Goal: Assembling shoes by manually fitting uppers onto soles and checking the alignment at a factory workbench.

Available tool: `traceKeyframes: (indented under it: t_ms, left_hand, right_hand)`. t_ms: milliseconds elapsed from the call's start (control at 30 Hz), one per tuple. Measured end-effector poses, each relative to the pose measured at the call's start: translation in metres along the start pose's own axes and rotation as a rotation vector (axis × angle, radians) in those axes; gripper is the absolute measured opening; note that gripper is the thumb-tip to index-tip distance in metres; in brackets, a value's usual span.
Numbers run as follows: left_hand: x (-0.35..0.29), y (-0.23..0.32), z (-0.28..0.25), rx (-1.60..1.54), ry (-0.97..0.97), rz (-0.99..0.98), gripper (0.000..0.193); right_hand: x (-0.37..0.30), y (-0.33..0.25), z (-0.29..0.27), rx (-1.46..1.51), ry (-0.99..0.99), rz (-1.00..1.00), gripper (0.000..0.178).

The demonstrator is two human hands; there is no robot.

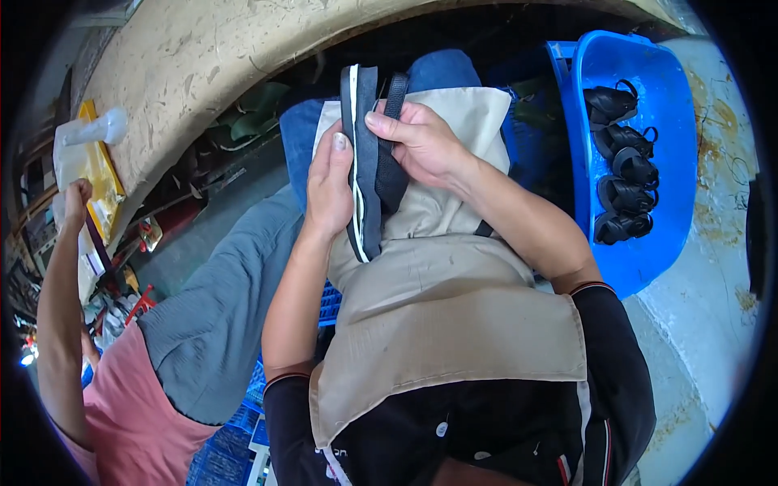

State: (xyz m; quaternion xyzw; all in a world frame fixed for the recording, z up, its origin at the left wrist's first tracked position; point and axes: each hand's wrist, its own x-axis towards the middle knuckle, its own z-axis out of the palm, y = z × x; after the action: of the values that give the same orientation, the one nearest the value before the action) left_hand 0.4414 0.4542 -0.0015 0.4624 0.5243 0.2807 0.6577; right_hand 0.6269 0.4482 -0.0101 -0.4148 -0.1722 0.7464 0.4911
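A black sandal [369,190] with a pale line along its sole edge is held over my lap, tipped on its side with its length pointing away from me. My left hand [330,194] grips it from the left, thumb tip against the sole edge. My right hand [421,150] holds it from the right, with the thumb pressed on its near-facing edge and the other fingers partly hidden behind a black strap [395,97]. A beige apron [454,340] covers my lap beneath the sandal.
To the right stands a blue plastic bin [673,178] with several black sandals [628,170] lined up inside. A worn, curved table [203,57] runs across the far left. Beside me on the left sits a co-worker in a pink top [138,405], one arm stretched toward the table.
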Motion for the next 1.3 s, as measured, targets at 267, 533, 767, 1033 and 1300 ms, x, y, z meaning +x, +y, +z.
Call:
traceKeyframes:
  t_ms: [267, 533, 767, 1033, 1300]
  left_hand:
    - [-0.002, -0.003, 0.007, -0.059, 0.128, -0.053, 0.049]
    - [-0.006, 0.001, 0.003, -0.06, 0.264, -0.007, 0.051]
    - [-0.02, -0.005, 0.006, -0.212, 0.227, 0.102, 0.051]
    - [-0.025, -0.005, 0.005, -0.085, 0.259, 0.072, 0.051]
    - [-0.011, -0.009, 0.0, -0.05, 0.233, 0.113, 0.051]
  right_hand:
    - [-0.018, -0.019, -0.009, -0.585, -0.379, 0.444, 0.012]
    - [-0.02, -0.033, 0.037, -0.798, -0.371, 0.279, 0.018]
    - [-0.014, -0.056, 0.026, -0.692, 0.254, -0.48, 0.015]
    - [0.009, -0.073, 0.021, -1.088, -0.007, -0.429, 0.013]
    - [-0.019, -0.072, 0.023, -1.063, -0.325, -0.445, 0.018]
